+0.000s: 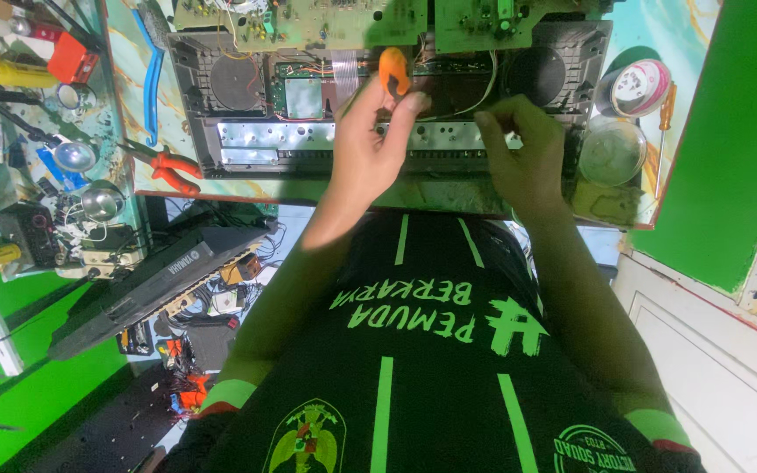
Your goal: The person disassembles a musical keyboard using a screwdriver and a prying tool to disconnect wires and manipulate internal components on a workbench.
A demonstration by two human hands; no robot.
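1. Left hand (370, 140): fingers curled together, clamped round an orange screwdriver handle (393, 72). Thumb and forefinger pinch the grip; only the handle's rounded end shows above the knuckles. Shaft and tip are hidden behind the hand.
2. Right hand (523, 153): fingers bent and bunched close, tips pressed down onto the silver metal strip (308, 136) of the opened keyboard chassis (396, 96). Whether they pinch some small part there, cannot tell; the fingertips cover the spot.
3. Pose: both forearms reach forward from the body to the chassis. Left wrist is cocked upward, palm side facing the camera. Right hand lies knuckles-up, just to the right of the left hand, the two close but apart.
4. The chassis lies on the workbench (133, 166), open, with round speakers (237, 81) at its left and right ends, green circuit boards (343, 22) along its far edge, and loose wires between.
5. Left of the chassis: orange-handled pliers (173, 171) and a blue-handled tool (151, 74). Right of it: a roll of tape (640, 86) and a round clear lid (612, 151).
6. Hard to make out: the chassis's far edge is cut off by the frame; the near edge is hidden by the hands and the black shirt (431, 350).
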